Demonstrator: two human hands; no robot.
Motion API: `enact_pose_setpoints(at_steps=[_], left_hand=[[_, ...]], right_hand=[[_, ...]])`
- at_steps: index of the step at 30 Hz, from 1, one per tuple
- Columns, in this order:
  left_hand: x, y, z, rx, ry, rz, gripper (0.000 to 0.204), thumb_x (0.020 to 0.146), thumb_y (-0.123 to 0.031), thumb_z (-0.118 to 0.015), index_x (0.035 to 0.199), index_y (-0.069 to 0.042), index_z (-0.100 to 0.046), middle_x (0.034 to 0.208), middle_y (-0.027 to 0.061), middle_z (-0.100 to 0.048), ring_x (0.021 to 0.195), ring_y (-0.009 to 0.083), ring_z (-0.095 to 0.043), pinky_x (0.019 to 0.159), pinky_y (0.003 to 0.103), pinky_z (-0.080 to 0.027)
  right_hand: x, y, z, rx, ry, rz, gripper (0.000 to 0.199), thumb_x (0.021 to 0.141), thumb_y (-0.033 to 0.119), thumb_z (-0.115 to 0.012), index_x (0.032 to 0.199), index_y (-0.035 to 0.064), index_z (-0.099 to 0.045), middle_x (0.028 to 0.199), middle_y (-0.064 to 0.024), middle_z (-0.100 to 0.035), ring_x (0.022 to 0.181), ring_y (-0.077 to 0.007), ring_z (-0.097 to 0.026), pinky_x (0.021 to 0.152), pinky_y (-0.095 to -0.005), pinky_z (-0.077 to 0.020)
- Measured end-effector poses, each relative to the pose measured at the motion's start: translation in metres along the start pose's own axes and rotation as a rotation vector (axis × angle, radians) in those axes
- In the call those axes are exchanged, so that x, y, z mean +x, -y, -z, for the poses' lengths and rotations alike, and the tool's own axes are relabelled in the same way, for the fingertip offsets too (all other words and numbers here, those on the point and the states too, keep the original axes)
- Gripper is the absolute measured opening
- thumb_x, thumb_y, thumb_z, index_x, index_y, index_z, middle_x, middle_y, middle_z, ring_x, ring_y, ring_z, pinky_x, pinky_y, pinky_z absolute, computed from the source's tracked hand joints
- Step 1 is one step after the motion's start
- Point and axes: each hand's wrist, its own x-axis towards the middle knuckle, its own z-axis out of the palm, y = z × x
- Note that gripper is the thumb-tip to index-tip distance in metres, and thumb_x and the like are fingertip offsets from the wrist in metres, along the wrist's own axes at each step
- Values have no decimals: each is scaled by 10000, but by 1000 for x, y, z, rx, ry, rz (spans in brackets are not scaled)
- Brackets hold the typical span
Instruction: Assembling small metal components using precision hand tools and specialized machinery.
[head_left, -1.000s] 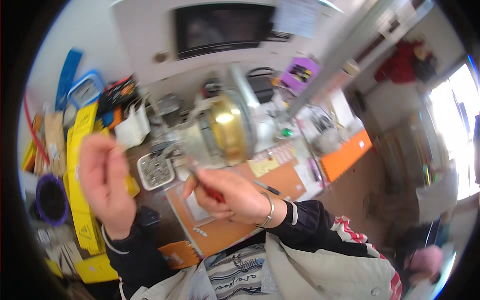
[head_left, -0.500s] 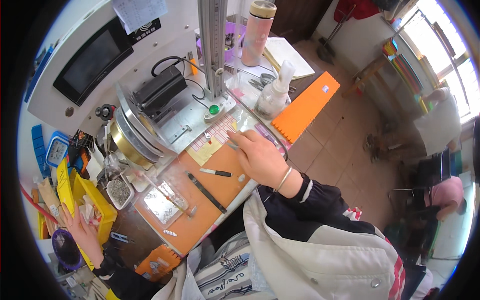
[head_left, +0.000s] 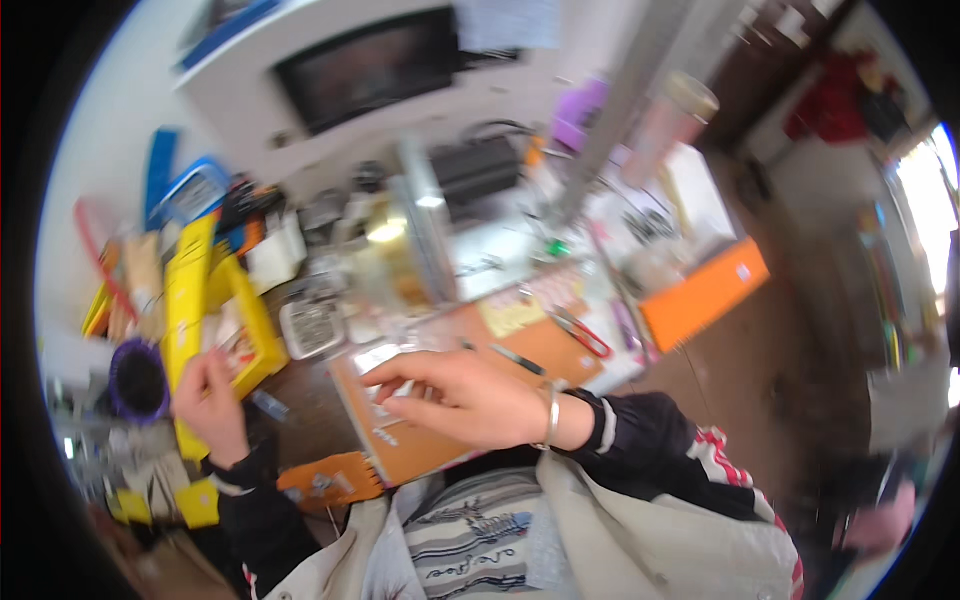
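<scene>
My right hand (head_left: 465,400) hovers over the near left part of the orange work board (head_left: 430,455), beside the clear tray of small parts. Its thumb and forefinger are apart with nothing visible between them. At the left, my left hand (head_left: 212,410) is next to a yellow box (head_left: 262,345), its fingers curled together; blur hides whatever they may hold. A red-handled tool, apparently tweezers (head_left: 583,333), lies on the board to the right of a dark pen-like tool (head_left: 518,360). Behind them is a yellow sheet with pale labels (head_left: 515,315).
A machine with a dark screen (head_left: 365,65) and a metal column (head_left: 620,110) stands behind the board. A white dish of small metal parts (head_left: 312,325) sits left of it. An orange strip (head_left: 705,295) borders the right side; a purple-rimmed round container (head_left: 138,382) is far left.
My right hand has moved left and nearer, from the label sheet to the clear tray. The red-handled tool now lies on the board. My left hand's fingers have curled. The view has turned left.
</scene>
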Motion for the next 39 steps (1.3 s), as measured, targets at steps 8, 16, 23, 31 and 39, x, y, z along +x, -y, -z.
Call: enact_pose_setpoints(at_steps=[8, 16, 23, 31, 39], left_hand=[[-15, -52, -28, -434, 633, 421, 193, 1034, -135, -458, 1101, -11, -590, 813, 72, -671, 483, 108, -568, 438, 215, -408], [-13, -52, -87, -1207, 645, 1099, 331, 1071, -312, -412, 1108, -23, -568, 817, 67, -664, 507, 68, -462, 404, 184, -331], [-15, -41, -105, -1422, 609, 1220, 256, 1054, -293, -473, 1050, -61, -580, 826, 11, -640, 576, 38, -446, 444, 174, -327], [-8, -42, -97, -919, 290, 674, 98, 984, -103, -565, 1023, -32, -622, 958, 45, -660, 793, 87, -598, 679, 228, -464], [28, -86, -81, -343, 231, -54, 71, 853, -64, -647, 915, -32, -660, 928, 114, -675, 924, 290, -633, 852, 372, -466]], right_hand=[[72, -19, -48, 705, -385, -226, 300, 1016, 233, -558, 1231, 28, -517, 934, -35, -626, 642, -62, -538, 567, -202, -427], [110, -35, -50, 687, -732, -144, 165, 1039, 202, -518, 1028, 38, -508, 768, 15, -490, 589, -40, -445, 512, -197, -359], [115, -52, -56, 382, -820, 13, 116, 1024, 138, -533, 1003, 35, -485, 809, -17, -524, 619, -60, -474, 541, -222, -402], [112, -46, -51, 442, -744, -3, 114, 1039, 143, -499, 981, 46, -482, 738, 5, -468, 592, -55, -419, 538, -221, -371], [107, -38, -47, 767, -708, -62, 124, 1042, 155, -483, 981, 47, -484, 731, -1, -449, 634, -81, -399, 591, -253, -377]])
